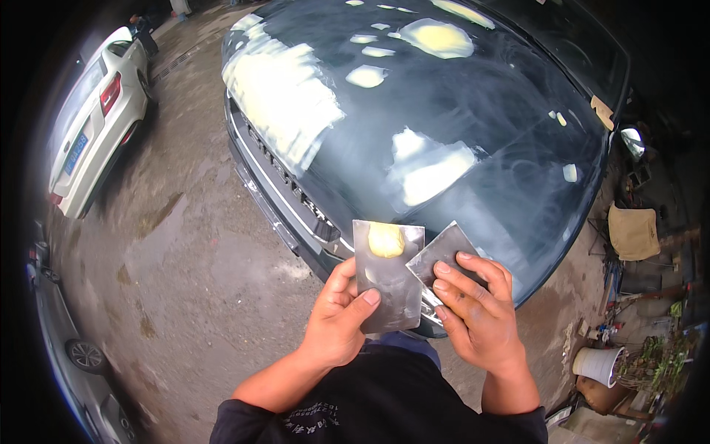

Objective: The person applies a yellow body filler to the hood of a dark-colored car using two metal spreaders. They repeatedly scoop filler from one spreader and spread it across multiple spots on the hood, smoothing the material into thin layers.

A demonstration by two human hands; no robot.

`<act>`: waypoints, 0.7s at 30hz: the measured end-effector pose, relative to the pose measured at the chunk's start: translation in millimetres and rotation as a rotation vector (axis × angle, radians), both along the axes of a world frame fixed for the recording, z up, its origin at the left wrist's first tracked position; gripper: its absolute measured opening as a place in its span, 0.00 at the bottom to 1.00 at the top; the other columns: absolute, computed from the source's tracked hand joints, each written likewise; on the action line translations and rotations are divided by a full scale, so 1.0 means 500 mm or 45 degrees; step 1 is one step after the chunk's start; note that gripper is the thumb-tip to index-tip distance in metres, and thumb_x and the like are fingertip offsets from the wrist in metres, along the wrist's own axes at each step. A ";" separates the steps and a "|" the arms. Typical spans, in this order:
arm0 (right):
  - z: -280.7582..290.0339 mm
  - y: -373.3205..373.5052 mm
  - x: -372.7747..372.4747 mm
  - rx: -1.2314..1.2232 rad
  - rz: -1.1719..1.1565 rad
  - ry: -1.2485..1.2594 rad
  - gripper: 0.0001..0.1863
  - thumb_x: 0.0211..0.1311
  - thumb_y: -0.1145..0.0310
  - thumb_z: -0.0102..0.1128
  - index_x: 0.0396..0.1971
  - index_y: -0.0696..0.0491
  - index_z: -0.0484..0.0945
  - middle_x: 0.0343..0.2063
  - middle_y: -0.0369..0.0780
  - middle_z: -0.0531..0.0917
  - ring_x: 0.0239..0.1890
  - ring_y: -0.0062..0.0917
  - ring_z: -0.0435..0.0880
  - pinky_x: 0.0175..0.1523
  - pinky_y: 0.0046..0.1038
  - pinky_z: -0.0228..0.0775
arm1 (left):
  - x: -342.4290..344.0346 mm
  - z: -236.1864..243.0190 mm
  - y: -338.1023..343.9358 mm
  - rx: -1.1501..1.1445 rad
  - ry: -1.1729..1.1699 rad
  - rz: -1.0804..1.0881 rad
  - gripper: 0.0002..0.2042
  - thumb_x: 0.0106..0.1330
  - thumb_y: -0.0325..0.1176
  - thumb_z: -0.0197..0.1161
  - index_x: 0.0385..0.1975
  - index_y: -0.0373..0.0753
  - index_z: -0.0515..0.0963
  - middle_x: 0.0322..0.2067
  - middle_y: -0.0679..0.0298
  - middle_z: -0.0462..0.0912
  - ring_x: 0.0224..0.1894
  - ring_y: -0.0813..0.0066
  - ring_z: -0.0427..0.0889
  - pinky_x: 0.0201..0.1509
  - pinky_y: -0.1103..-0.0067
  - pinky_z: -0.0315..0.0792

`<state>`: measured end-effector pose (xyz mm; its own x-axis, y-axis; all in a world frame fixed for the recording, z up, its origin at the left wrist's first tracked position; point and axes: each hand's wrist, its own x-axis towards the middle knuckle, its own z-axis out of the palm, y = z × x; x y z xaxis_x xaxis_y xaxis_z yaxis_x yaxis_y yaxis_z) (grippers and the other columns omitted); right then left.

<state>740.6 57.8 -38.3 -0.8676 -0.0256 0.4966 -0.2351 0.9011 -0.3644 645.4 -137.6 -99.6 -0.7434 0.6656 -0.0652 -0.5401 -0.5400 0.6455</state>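
In the head view my left hand point(342, 318) grips an upright grey flat plate point(392, 288), with a lump of pale yellow paste point(386, 239) on its upper end. My right hand point(475, 314) holds a second grey flat blade point(436, 244), tilted, its lower-left corner beside or over the plate's right edge; whether they touch I cannot tell. Both are held above the front of a dark car's hood point(518, 200), which carries several white and cream filler patches point(429, 177) on a hazy, scuffed surface.
A white car point(90, 152) stands at the left, a grey car point(66, 325) at the lower left edge. Concrete floor point(177, 288) lies between them. On the right are a tan folding chair point(632, 229), a white bucket point(592, 366) and plants point(658, 355).
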 end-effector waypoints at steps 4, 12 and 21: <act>0.005 -0.044 -0.019 0.119 -0.076 0.013 0.20 0.53 0.74 0.70 0.48 0.46 0.86 0.57 0.27 0.84 0.60 0.31 0.77 0.64 0.40 0.59 | -0.016 0.005 -0.019 -0.005 0.031 -0.023 0.23 0.76 0.20 0.52 0.69 0.34 0.61 0.59 0.57 0.79 0.61 0.72 0.78 0.66 0.70 0.72; -0.019 -0.066 0.005 0.175 -0.119 -0.095 0.14 0.59 0.72 0.67 0.46 0.46 0.87 0.58 0.25 0.83 0.59 0.27 0.77 0.64 0.41 0.59 | -0.010 -0.014 -0.032 -0.283 0.435 0.056 0.22 0.75 0.21 0.54 0.68 0.30 0.63 0.62 0.54 0.76 0.63 0.67 0.76 0.71 0.69 0.66; -0.047 0.013 0.130 -0.493 -0.157 -0.154 0.21 0.54 0.75 0.70 0.50 0.55 0.84 0.58 0.38 0.84 0.62 0.36 0.77 0.63 0.37 0.65 | -0.058 -0.037 -0.110 -0.328 0.473 0.448 0.27 0.70 0.24 0.60 0.69 0.32 0.63 0.61 0.56 0.77 0.63 0.66 0.76 0.71 0.68 0.65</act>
<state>805.8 64.1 -61.6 -0.9050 0.2502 0.3439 -0.0692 0.7111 -0.6997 616.5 -192.8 -118.3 -0.9215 0.3709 0.1154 -0.0680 -0.4465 0.8922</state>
